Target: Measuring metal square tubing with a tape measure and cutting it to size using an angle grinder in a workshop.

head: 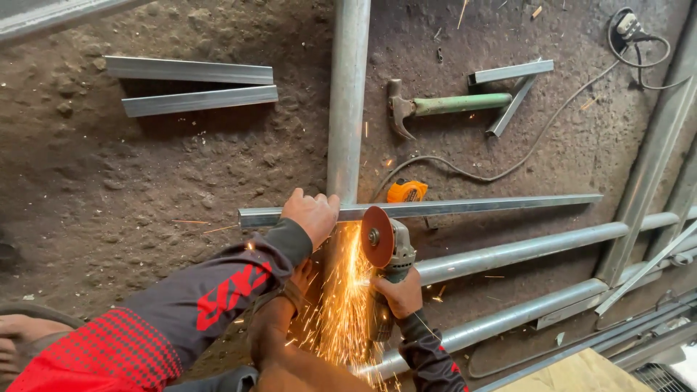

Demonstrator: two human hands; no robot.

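Left hand clamped down on long square steel tube, lying flat on dirt floor across upright round pipe. Right hand wrapped tight round angle grinder, disc biting tube just beside left hand, sparks spraying back toward body. Tube looks stiff, thin-walled, fairly light; long free end probably chatters, cut edge sharp and hot. Best hold: close to cut, palm on top face. Hammer, tape measure, offcuts well apart.
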